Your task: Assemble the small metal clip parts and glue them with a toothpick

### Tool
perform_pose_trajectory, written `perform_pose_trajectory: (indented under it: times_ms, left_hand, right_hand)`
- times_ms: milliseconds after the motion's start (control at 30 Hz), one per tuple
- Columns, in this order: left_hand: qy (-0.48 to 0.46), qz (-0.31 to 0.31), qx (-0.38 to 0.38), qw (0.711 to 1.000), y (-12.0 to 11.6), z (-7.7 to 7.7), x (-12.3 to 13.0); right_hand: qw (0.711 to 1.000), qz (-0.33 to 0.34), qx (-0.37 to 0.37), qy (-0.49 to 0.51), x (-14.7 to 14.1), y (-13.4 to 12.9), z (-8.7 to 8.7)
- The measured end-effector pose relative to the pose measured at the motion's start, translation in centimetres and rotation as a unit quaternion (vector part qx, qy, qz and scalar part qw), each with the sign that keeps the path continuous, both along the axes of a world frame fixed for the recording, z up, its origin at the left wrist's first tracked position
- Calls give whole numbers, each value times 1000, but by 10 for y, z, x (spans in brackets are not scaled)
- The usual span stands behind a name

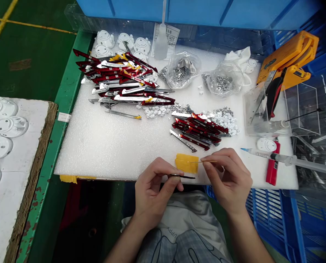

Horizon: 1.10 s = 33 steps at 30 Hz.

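Left to right: a larger pile of red and silver strips (pixel 124 82) lies beyond the left hand (pixel 154 193), whose thumb and fingers pinch a dark slim piece (pixel 188 177) pointing rightward. A yellow patch (pixel 185 166) lies just beyond this piece. The thin stick (pixel 195 162), its tip over the patch, is pinched by the right hand (pixel 231 177), apart from the left.
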<state>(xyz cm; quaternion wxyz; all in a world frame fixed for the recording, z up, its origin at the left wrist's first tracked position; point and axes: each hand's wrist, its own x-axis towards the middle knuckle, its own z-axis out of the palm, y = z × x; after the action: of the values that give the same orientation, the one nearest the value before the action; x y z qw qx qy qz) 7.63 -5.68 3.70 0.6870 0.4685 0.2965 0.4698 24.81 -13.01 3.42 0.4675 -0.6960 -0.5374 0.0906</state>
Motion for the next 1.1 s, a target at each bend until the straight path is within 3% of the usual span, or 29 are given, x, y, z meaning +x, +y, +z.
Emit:
perform_pose_trajectory:
  times_ms: [533, 600, 667, 800, 933, 1100]
  left_hand:
    - [-7, 17, -2, 1000, -2, 7, 1]
    - [-9, 17, -1, 1000, -5, 11, 1]
    - [-15, 10, -3, 1000, -8, 16, 1]
    - [-34, -1, -19, 999, -14, 24, 2]
    - [-50, -8, -30, 998, -17, 29, 3]
    - [-65, -9, -34, 997, -20, 29, 2]
  right_hand:
    - [1000, -13, -9, 12, 3, -4, -3]
    - [997, -41, 17, 58, 2, -3, -1]
    - [982, -63, 62, 168, -1, 0, 6]
    - [922, -13, 111, 371, -14, 7, 32]
    - [910, 42, 135, 391, -31, 7, 50]
    - [910, 69, 158, 377, -41, 4, 48]
